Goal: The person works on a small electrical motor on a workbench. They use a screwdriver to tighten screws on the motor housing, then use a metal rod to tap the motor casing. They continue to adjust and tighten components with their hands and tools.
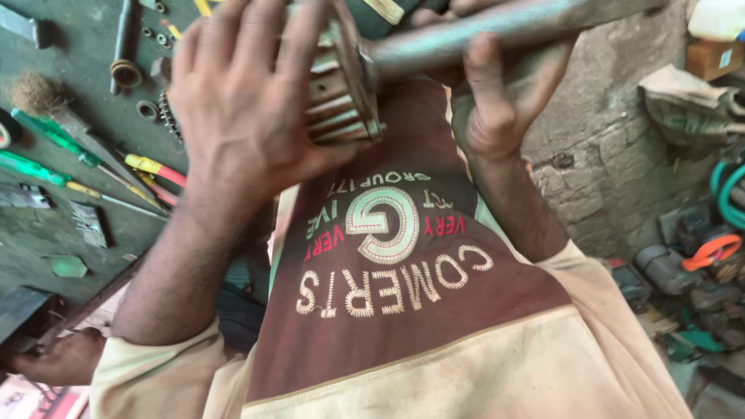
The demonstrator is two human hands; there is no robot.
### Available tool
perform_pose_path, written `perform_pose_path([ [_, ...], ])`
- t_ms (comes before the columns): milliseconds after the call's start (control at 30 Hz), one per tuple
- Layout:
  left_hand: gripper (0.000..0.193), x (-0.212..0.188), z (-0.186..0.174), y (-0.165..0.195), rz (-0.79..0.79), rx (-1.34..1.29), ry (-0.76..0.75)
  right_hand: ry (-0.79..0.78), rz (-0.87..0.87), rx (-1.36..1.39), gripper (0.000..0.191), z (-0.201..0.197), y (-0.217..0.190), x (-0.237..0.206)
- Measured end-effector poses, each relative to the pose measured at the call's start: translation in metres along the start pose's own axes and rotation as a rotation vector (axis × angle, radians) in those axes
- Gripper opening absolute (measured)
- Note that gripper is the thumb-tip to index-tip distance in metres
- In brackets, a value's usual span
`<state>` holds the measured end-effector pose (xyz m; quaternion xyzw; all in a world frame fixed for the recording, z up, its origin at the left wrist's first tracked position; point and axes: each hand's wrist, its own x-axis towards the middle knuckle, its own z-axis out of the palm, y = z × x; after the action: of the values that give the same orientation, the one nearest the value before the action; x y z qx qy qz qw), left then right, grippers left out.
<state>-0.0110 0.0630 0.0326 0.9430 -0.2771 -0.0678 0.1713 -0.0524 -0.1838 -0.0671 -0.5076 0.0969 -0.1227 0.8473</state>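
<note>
I am looking down over my own maroon and cream shirt (419, 310). In front of my chest I hold a metal shaft (497, 31) with a ribbed, slotted metal cylinder (341, 93) on its end. My left hand (240, 101) wraps over the ribbed cylinder from the left, fingers spread across it. Under the shaft to the right of the cylinder, my right hand (489, 101) grips it with the thumb up along the bar. The shaft's far end runs out of the frame at top right.
A green workbench (46, 233) on the left carries screwdrivers (54, 136) with green, yellow and red handles, washers, nuts and a wire brush (35, 93). A brick wall (605, 155) stands at right, with hoses and motor parts (698, 256) below. What looks like another hand (62, 358) rests at lower left.
</note>
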Motion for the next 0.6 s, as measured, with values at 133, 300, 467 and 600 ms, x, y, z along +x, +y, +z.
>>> perform_pose_path([
  [133, 0.083, -0.002, -0.002, 0.001, 0.073, 0.098, 0.021, 0.011, 0.018, 0.017, 0.057, -0.022, 0.009, -0.003],
  [300, 0.077, 0.004, -0.002, 0.005, 0.082, 0.122, -0.011, 0.252, 0.007, 0.096, 0.06, -0.085, 0.019, 0.009],
  [467, 0.076, 0.009, -0.001, 0.006, 0.097, 0.117, -0.039, 0.263, 0.035, 0.059, 0.058, -0.104, 0.016, 0.031],
  [600, 0.074, 0.01, 0.003, 0.005, 0.085, 0.125, -0.046, 0.274, 0.192, -0.015, 0.049, -0.062, 0.025, 0.021],
])
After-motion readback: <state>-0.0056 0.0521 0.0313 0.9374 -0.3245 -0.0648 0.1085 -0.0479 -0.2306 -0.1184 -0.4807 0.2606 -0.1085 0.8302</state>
